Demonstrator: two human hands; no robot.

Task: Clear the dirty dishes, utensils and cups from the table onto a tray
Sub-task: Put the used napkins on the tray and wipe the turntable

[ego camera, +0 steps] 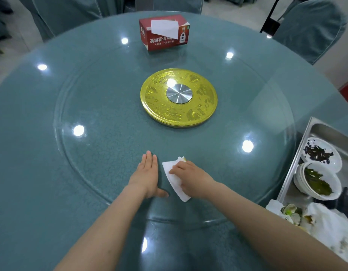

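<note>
Now the right hand (190, 176) lies on a folded white napkin (176, 181) and presses it flat to the glass, fingers bent over its top edge; it pins the napkin more than it grips it. The napkin's long axis runs from the near right toward the far left, and a small yellowish stain shows at its far tip. The left hand (147, 174) rests just beside it, on its left side, palm down, fingers straight and together, thumb out toward the napkin, holding nothing. So the right hand is the one already on the napkin, and the tray (298, 163) is on that same side, at the table's right edge (near enough, I judge, for one sweep to the right).

In the tray stand bowls (317, 182) with green and dark leftovers, and crumpled tissues (325, 222) with shells.

Farther out, the glass turntable (91, 153) looks free of dishes; a gold disc (179, 100) marks its centre. Beyond it stands a red tissue box (164, 32), upright, and covered chairs (309, 26) ring the table (22, 173).
</note>
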